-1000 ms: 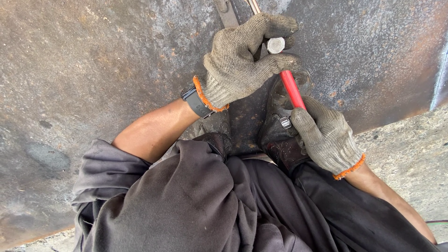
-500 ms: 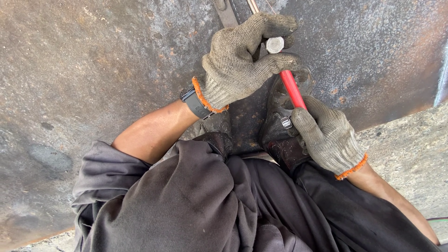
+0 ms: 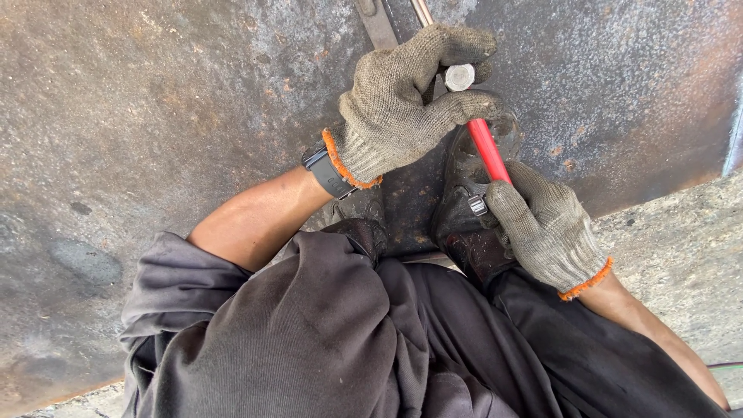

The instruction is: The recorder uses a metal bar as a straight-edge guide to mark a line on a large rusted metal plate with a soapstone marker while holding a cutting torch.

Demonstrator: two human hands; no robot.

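My left hand point(image 3: 406, 104), in a grey knit glove with an orange cuff, is closed around the top of a tool with a round silver metal head point(image 3: 460, 77). My right hand point(image 3: 546, 228), gloved the same way, grips the tool's red handle point(image 3: 487, 149) lower down. Both hands work just above a rusty steel plate point(image 3: 178, 116). A dark watch point(image 3: 326, 172) sits on my left wrist. My black shoe point(image 3: 464, 209) rests under the red handle. What the tool's tip touches is hidden by my left hand.
Two flat metal bars point(image 3: 377, 22) lie on the plate above my left hand. Concrete ground point(image 3: 681, 248) shows to the right of the plate's edge. My dark grey trousers point(image 3: 348, 340) fill the lower part of the view.
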